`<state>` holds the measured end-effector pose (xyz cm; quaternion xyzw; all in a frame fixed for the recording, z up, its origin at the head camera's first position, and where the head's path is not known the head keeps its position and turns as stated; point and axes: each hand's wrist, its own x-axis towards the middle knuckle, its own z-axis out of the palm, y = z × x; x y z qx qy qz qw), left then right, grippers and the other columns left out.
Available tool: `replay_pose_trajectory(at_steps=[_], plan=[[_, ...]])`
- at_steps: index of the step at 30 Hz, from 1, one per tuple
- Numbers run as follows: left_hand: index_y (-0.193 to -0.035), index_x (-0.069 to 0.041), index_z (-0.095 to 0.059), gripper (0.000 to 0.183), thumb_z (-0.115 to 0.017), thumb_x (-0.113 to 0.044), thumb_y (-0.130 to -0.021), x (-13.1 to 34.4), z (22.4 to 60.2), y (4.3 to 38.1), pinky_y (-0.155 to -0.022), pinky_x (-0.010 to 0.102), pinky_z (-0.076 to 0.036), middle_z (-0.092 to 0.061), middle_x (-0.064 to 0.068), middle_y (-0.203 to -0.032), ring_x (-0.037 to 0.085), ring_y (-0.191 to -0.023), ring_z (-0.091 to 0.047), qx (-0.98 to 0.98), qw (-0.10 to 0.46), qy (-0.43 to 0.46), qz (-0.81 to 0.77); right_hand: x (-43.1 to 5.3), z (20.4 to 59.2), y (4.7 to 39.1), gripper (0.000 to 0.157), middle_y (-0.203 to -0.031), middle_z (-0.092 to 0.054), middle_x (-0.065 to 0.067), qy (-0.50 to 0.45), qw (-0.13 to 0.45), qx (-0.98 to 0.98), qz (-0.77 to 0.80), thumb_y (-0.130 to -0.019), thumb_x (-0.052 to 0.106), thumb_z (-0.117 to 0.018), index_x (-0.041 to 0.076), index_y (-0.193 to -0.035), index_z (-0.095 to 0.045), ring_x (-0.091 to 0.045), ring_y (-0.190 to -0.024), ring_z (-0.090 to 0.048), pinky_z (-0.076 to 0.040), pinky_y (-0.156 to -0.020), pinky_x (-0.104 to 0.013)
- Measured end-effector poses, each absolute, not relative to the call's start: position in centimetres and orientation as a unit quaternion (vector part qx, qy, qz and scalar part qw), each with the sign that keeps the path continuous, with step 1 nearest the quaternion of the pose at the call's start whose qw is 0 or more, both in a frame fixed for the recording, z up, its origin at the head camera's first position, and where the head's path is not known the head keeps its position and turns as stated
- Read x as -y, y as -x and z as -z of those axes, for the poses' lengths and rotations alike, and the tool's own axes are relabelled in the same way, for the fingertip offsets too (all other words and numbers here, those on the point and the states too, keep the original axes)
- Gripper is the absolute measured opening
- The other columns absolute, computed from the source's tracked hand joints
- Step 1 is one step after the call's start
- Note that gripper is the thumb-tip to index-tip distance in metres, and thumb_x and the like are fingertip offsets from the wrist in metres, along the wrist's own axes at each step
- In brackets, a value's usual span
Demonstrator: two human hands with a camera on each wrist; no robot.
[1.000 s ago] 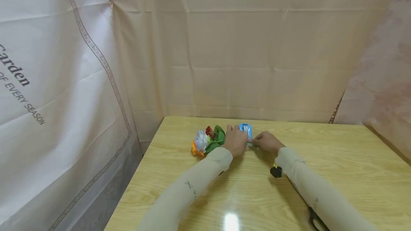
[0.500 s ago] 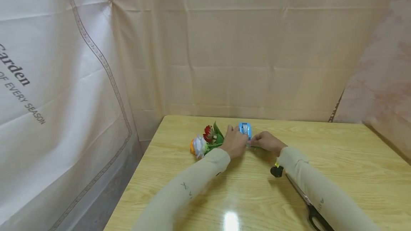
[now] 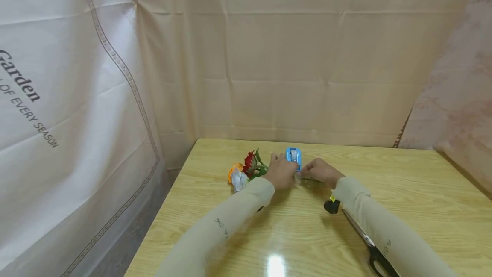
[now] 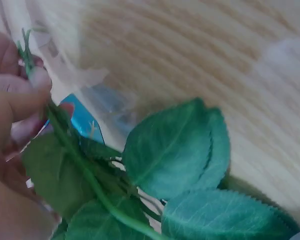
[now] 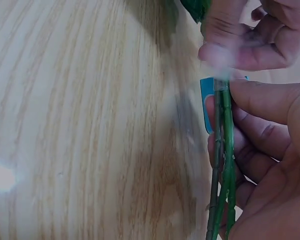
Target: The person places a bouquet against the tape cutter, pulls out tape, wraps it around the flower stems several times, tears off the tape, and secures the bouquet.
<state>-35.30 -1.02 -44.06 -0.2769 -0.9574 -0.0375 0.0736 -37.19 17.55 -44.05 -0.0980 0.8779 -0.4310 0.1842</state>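
Note:
A bunch of artificial flowers lies across both hands, with a red bloom (image 3: 250, 164), a whitish bloom (image 3: 239, 180) and an orange bloom (image 3: 232, 171) at its left end. My left hand (image 3: 282, 171) pinches the green stems just beyond the leaves (image 4: 165, 150). Close beside it, my right hand (image 3: 320, 171) holds the lower stems (image 5: 228, 150) between thumb and fingers. Clear tape (image 5: 221, 84) sits round the stems between the two hands. Directly behind the fingers lies a blue tape dispenser (image 3: 294, 157), partly covered by the left hand.
Black-handled scissors (image 3: 370, 243) lie beside the right forearm, partly under the sleeve. A small black object (image 3: 331, 206) with a yellow part is near the right cuff. The wooden table (image 3: 307, 243) ends at a hanging beige cloth (image 3: 276, 76) behind.
The bunch has turned about its stems: the orange bloom has gone from below the whitish one to above it, and the red bloom shows more. Both hands stay in nearly the same place.

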Motion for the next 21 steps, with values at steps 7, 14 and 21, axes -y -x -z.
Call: replay_pose_trajectory(at_steps=[7, 14, 21], plan=[[-0.064, -0.023, -0.059, 0.041, -0.067, -0.038, -0.101, 1.19, 43.82, 35.76, -0.077, 0.039, -0.02, -0.054, -0.01, -0.063, 0.017, -0.079, -0.042, 0.959, 0.017, 0.274, 0.073, -17.38, 44.3, 36.8, 0.018, -0.108, -0.073, -0.009, 0.111, 0.179, -0.875, 0.435, -0.097, 0.016, -0.071, 0.0, -0.101, -0.077, -0.029, -0.112, -0.058, -0.037, -0.107, -0.062], [-0.064, -0.021, -0.06, 0.041, -0.068, -0.039, -0.1, 1.07, 43.17, 35.19, -0.077, 0.039, -0.022, -0.055, -0.008, -0.066, 0.018, -0.079, -0.042, 0.964, 0.001, 0.26, 0.059, -17.25, 44.14, 36.28, 0.023, -0.118, -0.071, -0.012, 0.119, 0.182, -0.874, 0.435, -0.097, 0.022, -0.072, 0.001, -0.104, -0.078, -0.042, -0.128, -0.053, -0.033, -0.107, -0.07], [-0.07, -0.023, -0.063, 0.035, -0.066, -0.038, -0.101, 0.92, 43.28, 34.84, -0.077, 0.038, -0.021, -0.057, -0.01, -0.068, 0.017, -0.081, -0.04, 0.964, 0.026, 0.261, 0.035, -17.22, 44.05, 36.2, 0.025, -0.125, -0.07, -0.012, 0.104, 0.183, -0.876, 0.434, -0.096, 0.029, -0.074, 0.006, -0.103, -0.08, -0.043, -0.132, -0.05, -0.031, -0.109, -0.069]])
